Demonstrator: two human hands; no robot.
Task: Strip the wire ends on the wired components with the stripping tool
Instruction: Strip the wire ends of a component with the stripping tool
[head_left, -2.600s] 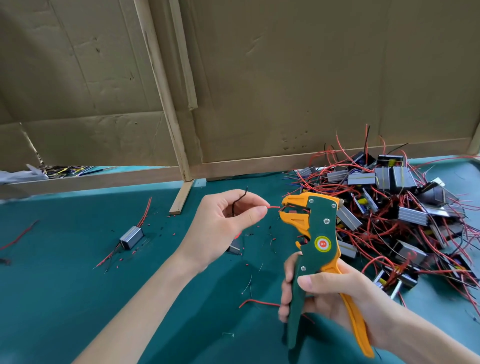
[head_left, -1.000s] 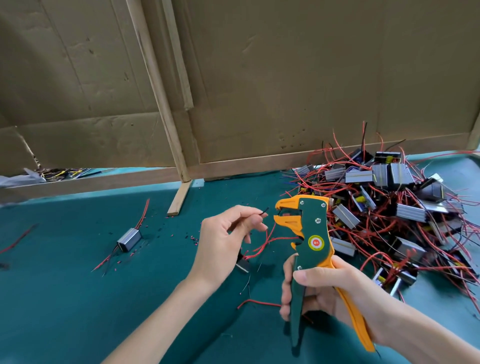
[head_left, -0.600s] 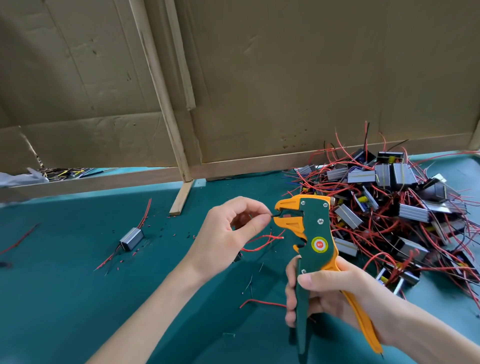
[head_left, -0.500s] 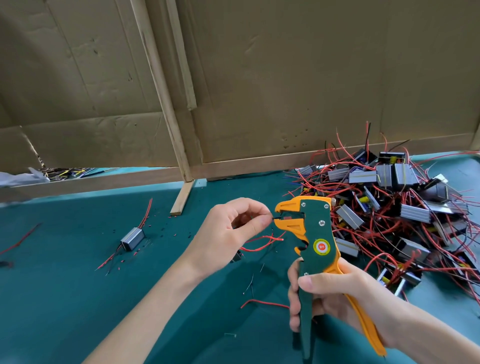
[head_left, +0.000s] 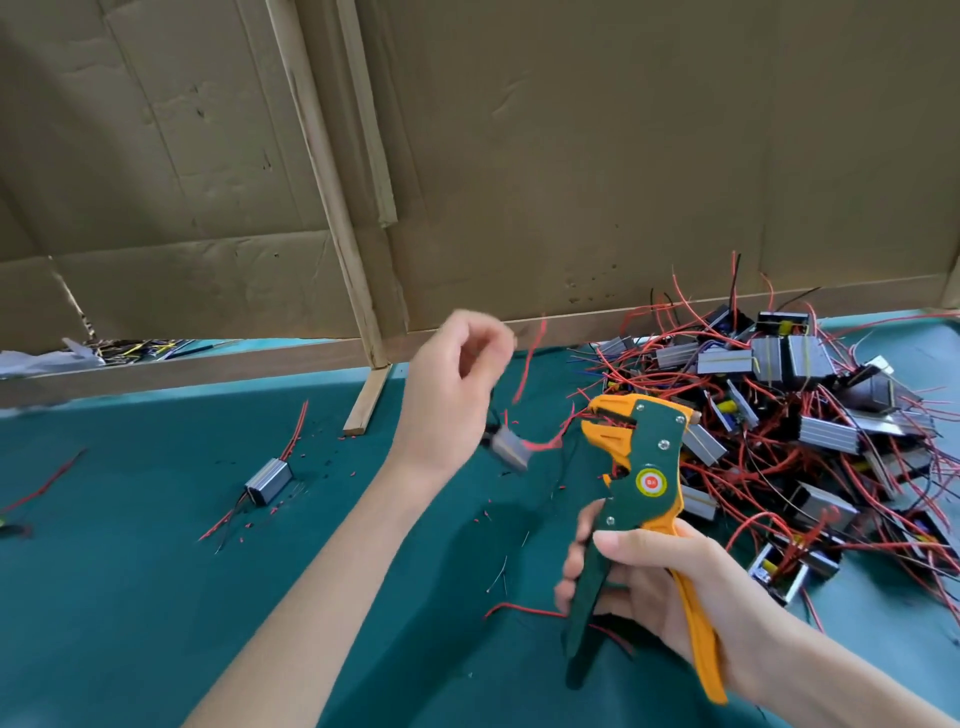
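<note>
My left hand (head_left: 457, 384) is raised above the green table, fingers pinched on a thin black wire. A small grey wired component (head_left: 511, 448) dangles from that wire just below the hand, motion-blurred, with its red wires swinging. My right hand (head_left: 649, 582) grips the handles of the green and orange stripping tool (head_left: 647, 467), held upright with its jaws pointing left. The component hangs a short way left of the jaws and is not touching them.
A big pile of grey components with red wires (head_left: 805, 426) lies at the right. One single component (head_left: 267, 480) rests on the green mat (head_left: 130, 597) at the left. A cardboard wall (head_left: 571, 156) and a wooden slat (head_left: 366, 400) bound the back. A loose red wire (head_left: 519, 610) and insulation bits lie in the middle.
My left hand has pulled the wire out of the tool's jaws and swung up and back, lifting the component with it. The tool has stayed in my right hand.
</note>
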